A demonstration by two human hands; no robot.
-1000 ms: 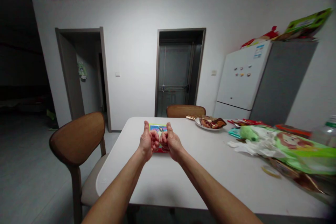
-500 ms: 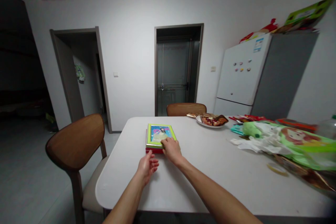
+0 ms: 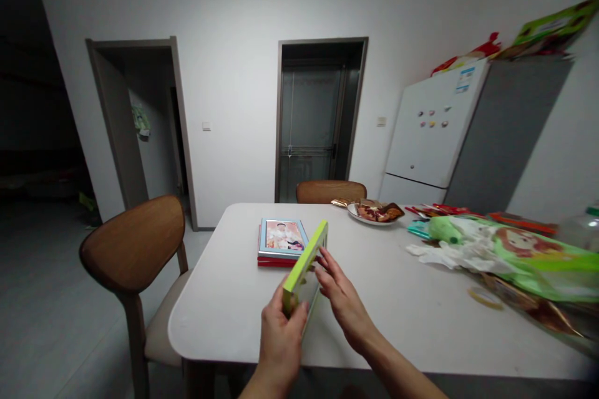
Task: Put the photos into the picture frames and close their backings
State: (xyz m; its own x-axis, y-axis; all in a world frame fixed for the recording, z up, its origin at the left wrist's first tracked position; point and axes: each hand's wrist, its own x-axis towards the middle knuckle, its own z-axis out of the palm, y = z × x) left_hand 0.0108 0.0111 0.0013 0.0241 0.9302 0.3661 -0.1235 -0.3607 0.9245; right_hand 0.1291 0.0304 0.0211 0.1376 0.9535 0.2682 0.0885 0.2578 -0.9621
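A lime-green picture frame is tilted up on edge above the table, its edge turned towards me. My left hand grips the near end, thumb on the right face and fingers round the other side. At the right face is my right hand, fingers stretched out and fingertips at the frame; whether they press on it I cannot tell. Behind it, a blue picture frame with a photo lies flat on top of red-edged frames in a stack.
On the white table, a plate of food stands at the back. Green plastic packaging, white tissues and a tape roll lie on the right. Wooden chairs stand at the left and far side.
The green frame has come off the stack towards me and turned on edge, uncovering the blue frame. My left hand has closed on it; my right hand has moved to its right face.
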